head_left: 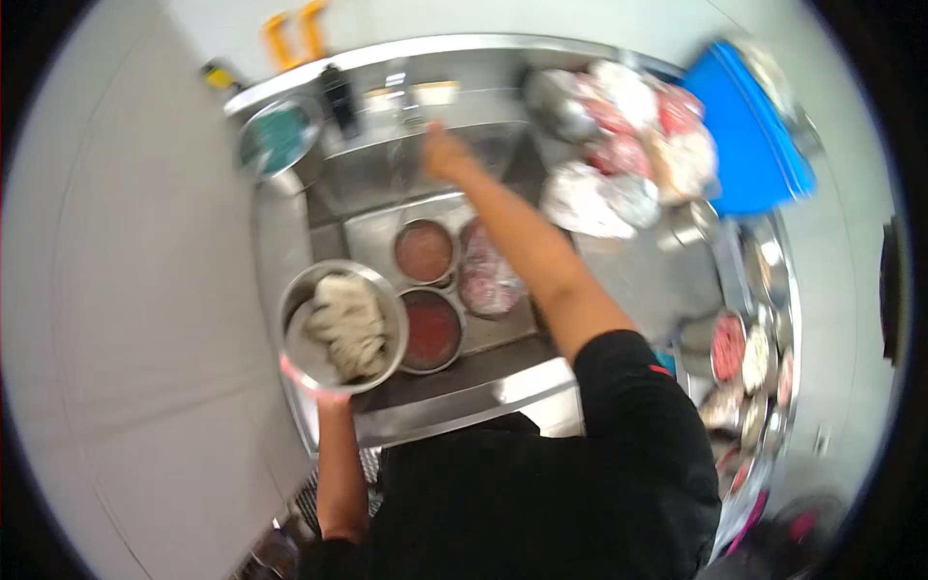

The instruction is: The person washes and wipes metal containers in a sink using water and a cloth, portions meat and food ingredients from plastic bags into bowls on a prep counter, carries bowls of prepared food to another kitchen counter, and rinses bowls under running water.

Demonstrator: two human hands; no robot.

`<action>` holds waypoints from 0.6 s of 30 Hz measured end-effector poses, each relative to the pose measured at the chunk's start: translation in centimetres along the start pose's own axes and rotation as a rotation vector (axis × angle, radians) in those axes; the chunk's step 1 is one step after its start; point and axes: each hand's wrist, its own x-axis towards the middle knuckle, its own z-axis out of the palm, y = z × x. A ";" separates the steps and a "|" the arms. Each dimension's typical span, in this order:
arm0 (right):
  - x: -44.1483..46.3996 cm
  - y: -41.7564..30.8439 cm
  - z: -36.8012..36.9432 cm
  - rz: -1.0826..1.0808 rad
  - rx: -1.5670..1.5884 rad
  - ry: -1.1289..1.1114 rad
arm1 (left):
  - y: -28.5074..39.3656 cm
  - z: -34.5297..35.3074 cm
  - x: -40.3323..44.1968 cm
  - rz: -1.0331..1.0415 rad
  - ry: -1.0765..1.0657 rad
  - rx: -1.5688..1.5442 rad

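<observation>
A rectangular stainless-steel sink (367, 232) is set into a metal worktop (648, 280). Above the sink's left front corner, a deep, round metal bowl (298, 324), in which a crumpled, off-white soft mass (348, 324) is contained, is gripped at its near rim by the left hand (317, 385). The right hand (445, 155) is extended toward the sink's back edge, near the silver metal tap (397, 85); whether its fingers are closed cannot be determined owing to blur. Inside the sink, two round metal pots (458, 350) of reddish liquid are placed beside a reddish, clear-plastic-wrapped bundle (491, 285).
</observation>
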 end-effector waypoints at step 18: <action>-50.0 12.1 -6.1 0.751 0.740 0.366 | -17.1 9.3 0.7 -0.383 -0.153 0.592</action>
